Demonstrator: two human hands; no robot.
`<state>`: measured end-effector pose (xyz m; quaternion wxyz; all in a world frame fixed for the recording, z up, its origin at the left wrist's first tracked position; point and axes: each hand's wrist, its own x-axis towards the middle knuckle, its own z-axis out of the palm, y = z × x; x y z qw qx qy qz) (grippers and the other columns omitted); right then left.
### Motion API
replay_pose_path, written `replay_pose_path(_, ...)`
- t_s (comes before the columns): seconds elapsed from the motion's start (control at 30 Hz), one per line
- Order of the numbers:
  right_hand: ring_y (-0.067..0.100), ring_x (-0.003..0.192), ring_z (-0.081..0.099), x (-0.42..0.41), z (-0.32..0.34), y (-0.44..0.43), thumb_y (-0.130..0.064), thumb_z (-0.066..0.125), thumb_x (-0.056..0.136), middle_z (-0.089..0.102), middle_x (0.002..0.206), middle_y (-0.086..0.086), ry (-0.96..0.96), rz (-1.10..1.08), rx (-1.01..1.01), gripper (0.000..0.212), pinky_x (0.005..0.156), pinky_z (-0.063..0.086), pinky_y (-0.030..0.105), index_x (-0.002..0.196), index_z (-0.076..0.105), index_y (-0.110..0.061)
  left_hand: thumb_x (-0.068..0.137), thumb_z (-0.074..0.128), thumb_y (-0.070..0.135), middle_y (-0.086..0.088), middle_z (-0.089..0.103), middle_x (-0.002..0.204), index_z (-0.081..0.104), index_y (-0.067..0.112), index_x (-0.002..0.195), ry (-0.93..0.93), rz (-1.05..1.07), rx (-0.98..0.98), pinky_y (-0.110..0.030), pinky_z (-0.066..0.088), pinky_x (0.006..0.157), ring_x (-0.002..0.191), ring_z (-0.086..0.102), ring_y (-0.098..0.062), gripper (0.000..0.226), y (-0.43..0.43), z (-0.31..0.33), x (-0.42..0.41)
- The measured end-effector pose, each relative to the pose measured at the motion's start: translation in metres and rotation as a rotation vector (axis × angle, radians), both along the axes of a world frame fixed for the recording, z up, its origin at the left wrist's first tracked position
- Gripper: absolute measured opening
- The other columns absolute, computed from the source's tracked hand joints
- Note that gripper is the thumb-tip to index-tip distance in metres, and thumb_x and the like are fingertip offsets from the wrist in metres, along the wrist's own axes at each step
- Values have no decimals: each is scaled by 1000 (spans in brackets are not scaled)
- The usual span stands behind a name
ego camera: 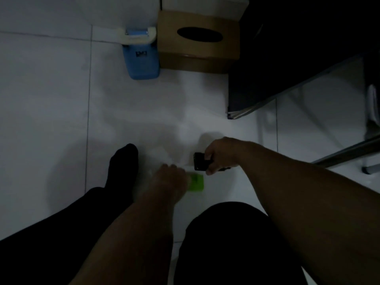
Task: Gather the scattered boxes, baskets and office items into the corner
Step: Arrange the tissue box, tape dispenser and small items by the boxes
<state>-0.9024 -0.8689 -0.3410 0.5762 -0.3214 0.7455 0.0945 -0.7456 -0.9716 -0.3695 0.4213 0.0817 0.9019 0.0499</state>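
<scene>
Finding: the person is crouching over the white floor [51,99] with both hands low, between the knees.

Right hand [222,155]: its fingers are curling round a black item [199,161] and holding it just above the tiles. Its long axis is pointing roughly ahead, toward the wall, though the fingers are hiding much of it.

Left hand [170,177]: it is blurring in the frame. It is meeting the left end of a green item [197,183] on the floor, but whether it is gripping or only touching cannot be told. The green item is lying just right of this hand, between the two hands and just under the black item.

Destination: a box [164,38] and a blue container [141,62] are sitting side by side against the wall, well apart from both hands, straight ahead and slightly left. Judgement: the corner pile is forming there, and the carry is calling for a forward reach. The right hand is sitting marginally nearer.
</scene>
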Motion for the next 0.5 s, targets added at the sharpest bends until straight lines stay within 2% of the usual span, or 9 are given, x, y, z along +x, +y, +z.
replay_pose_path(0.1,7,69,47,-14,3,-22,-38,79,76,58,102,-1,69,-22,-58,47,52,34,16,118,62,-25,97,42,20,-7,59,123,56,16,122,151,3,-50,-37,41,92,114,55,-30,29,-29,14,-44)
replay_pose_path(0.2,16,86,53,-35,3,-40,-40,80,74,60,107,2,174,-22,-129,41,69,43,23,110,65,-27,99,40,21,-8,58,126,56,16,124,156,105,-93,-37,40,96,117,53,-28,30,-50,17,-69)
replay_pose_path(0.27,19,89,53,-50,5,-50,-40,77,77,60,108,4,235,-12,-166,38,75,47,27,111,66,-28,100,37,21,-9,58,126,57,14,124,180,168,-110,-37,39,97,118,52,-29,31,-64,22,-85)
replay_pose_path(0.4,25,98,60,-76,8,-67,-36,72,83,65,111,7,409,7,-230,38,83,52,36,119,65,-25,98,42,23,-7,55,128,53,18,126,244,34,-212,-38,39,93,117,51,-28,30,-89,24,-113)
replay_pose_path(0.5,31,107,59,-94,5,-76,-29,68,86,62,120,11,493,-49,-244,37,88,49,34,123,64,-23,96,46,24,-8,56,125,53,17,126,263,69,-252,-39,38,89,114,51,-29,31,-101,24,-135)
